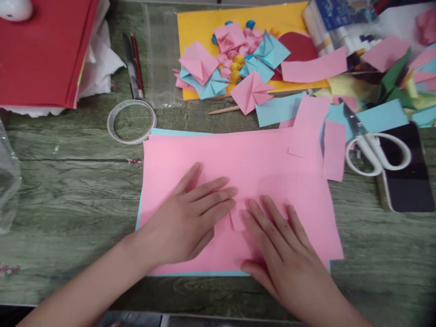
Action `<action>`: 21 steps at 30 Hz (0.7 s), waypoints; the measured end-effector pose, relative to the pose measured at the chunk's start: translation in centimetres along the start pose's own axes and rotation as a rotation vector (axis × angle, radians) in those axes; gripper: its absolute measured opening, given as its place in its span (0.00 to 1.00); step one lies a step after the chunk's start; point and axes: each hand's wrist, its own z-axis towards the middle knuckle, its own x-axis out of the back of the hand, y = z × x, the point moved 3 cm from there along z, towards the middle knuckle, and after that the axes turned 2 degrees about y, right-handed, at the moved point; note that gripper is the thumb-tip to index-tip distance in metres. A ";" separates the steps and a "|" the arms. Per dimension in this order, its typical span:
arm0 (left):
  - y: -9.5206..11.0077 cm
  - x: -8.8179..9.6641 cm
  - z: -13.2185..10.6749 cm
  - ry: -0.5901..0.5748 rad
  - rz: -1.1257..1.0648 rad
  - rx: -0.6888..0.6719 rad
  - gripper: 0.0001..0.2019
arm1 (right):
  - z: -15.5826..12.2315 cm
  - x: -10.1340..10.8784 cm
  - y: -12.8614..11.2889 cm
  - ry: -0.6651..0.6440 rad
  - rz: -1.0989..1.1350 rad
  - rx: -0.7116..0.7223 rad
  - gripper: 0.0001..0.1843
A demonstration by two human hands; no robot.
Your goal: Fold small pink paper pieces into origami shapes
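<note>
A large pink paper sheet [190, 154] lies on top of a blue sheet [177, 132] whose edges peek out beneath it. On the pink sheet rests a small pink paper piece [239, 219], partly covered by my fingers. My left hand [190, 213] lies with fingers stretched out, their tips touching the small piece's left side. From the lower right, my right hand [279, 240] lies flat with its fingers extended over the piece's right side. Neither hand grips anything.
A tape roll [109, 121] sits by the sheet's upper left corner. White-handled scissors [371, 150] rest partly over a phone [408, 177] at the right. Folded paper pieces [199, 63] lie on a yellow sheet [194, 27]. Red paper [41, 59] is at the upper left.
</note>
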 end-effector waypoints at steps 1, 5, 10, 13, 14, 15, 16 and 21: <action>0.0 0.0 0.0 0.001 0.002 -0.003 0.20 | 0.0 0.0 0.0 0.002 -0.004 0.000 0.38; -0.1 -0.1 -0.1 0.002 0.002 -0.004 0.20 | 0.2 0.1 0.0 0.011 -0.012 -0.007 0.37; 0.0 -0.1 0.0 -0.015 0.012 0.006 0.22 | 0.2 0.0 0.0 0.003 -0.012 -0.020 0.36; 0.1 0.0 0.1 -0.021 0.021 0.019 0.23 | 0.2 0.1 0.0 0.012 -0.011 -0.024 0.35; 0.1 0.0 0.1 -0.023 0.022 0.023 0.23 | 0.2 0.1 0.0 0.013 -0.007 -0.026 0.35; 0.1 0.0 0.1 -0.023 0.022 0.024 0.24 | 0.3 0.0 0.0 0.014 -0.003 -0.029 0.35; 0.1 0.0 0.1 -0.020 0.022 0.024 0.24 | 0.3 0.0 -0.1 0.012 0.002 -0.032 0.35; 0.1 0.0 0.1 -0.009 0.023 0.023 0.23 | 0.4 -0.1 0.0 0.008 0.011 -0.051 0.34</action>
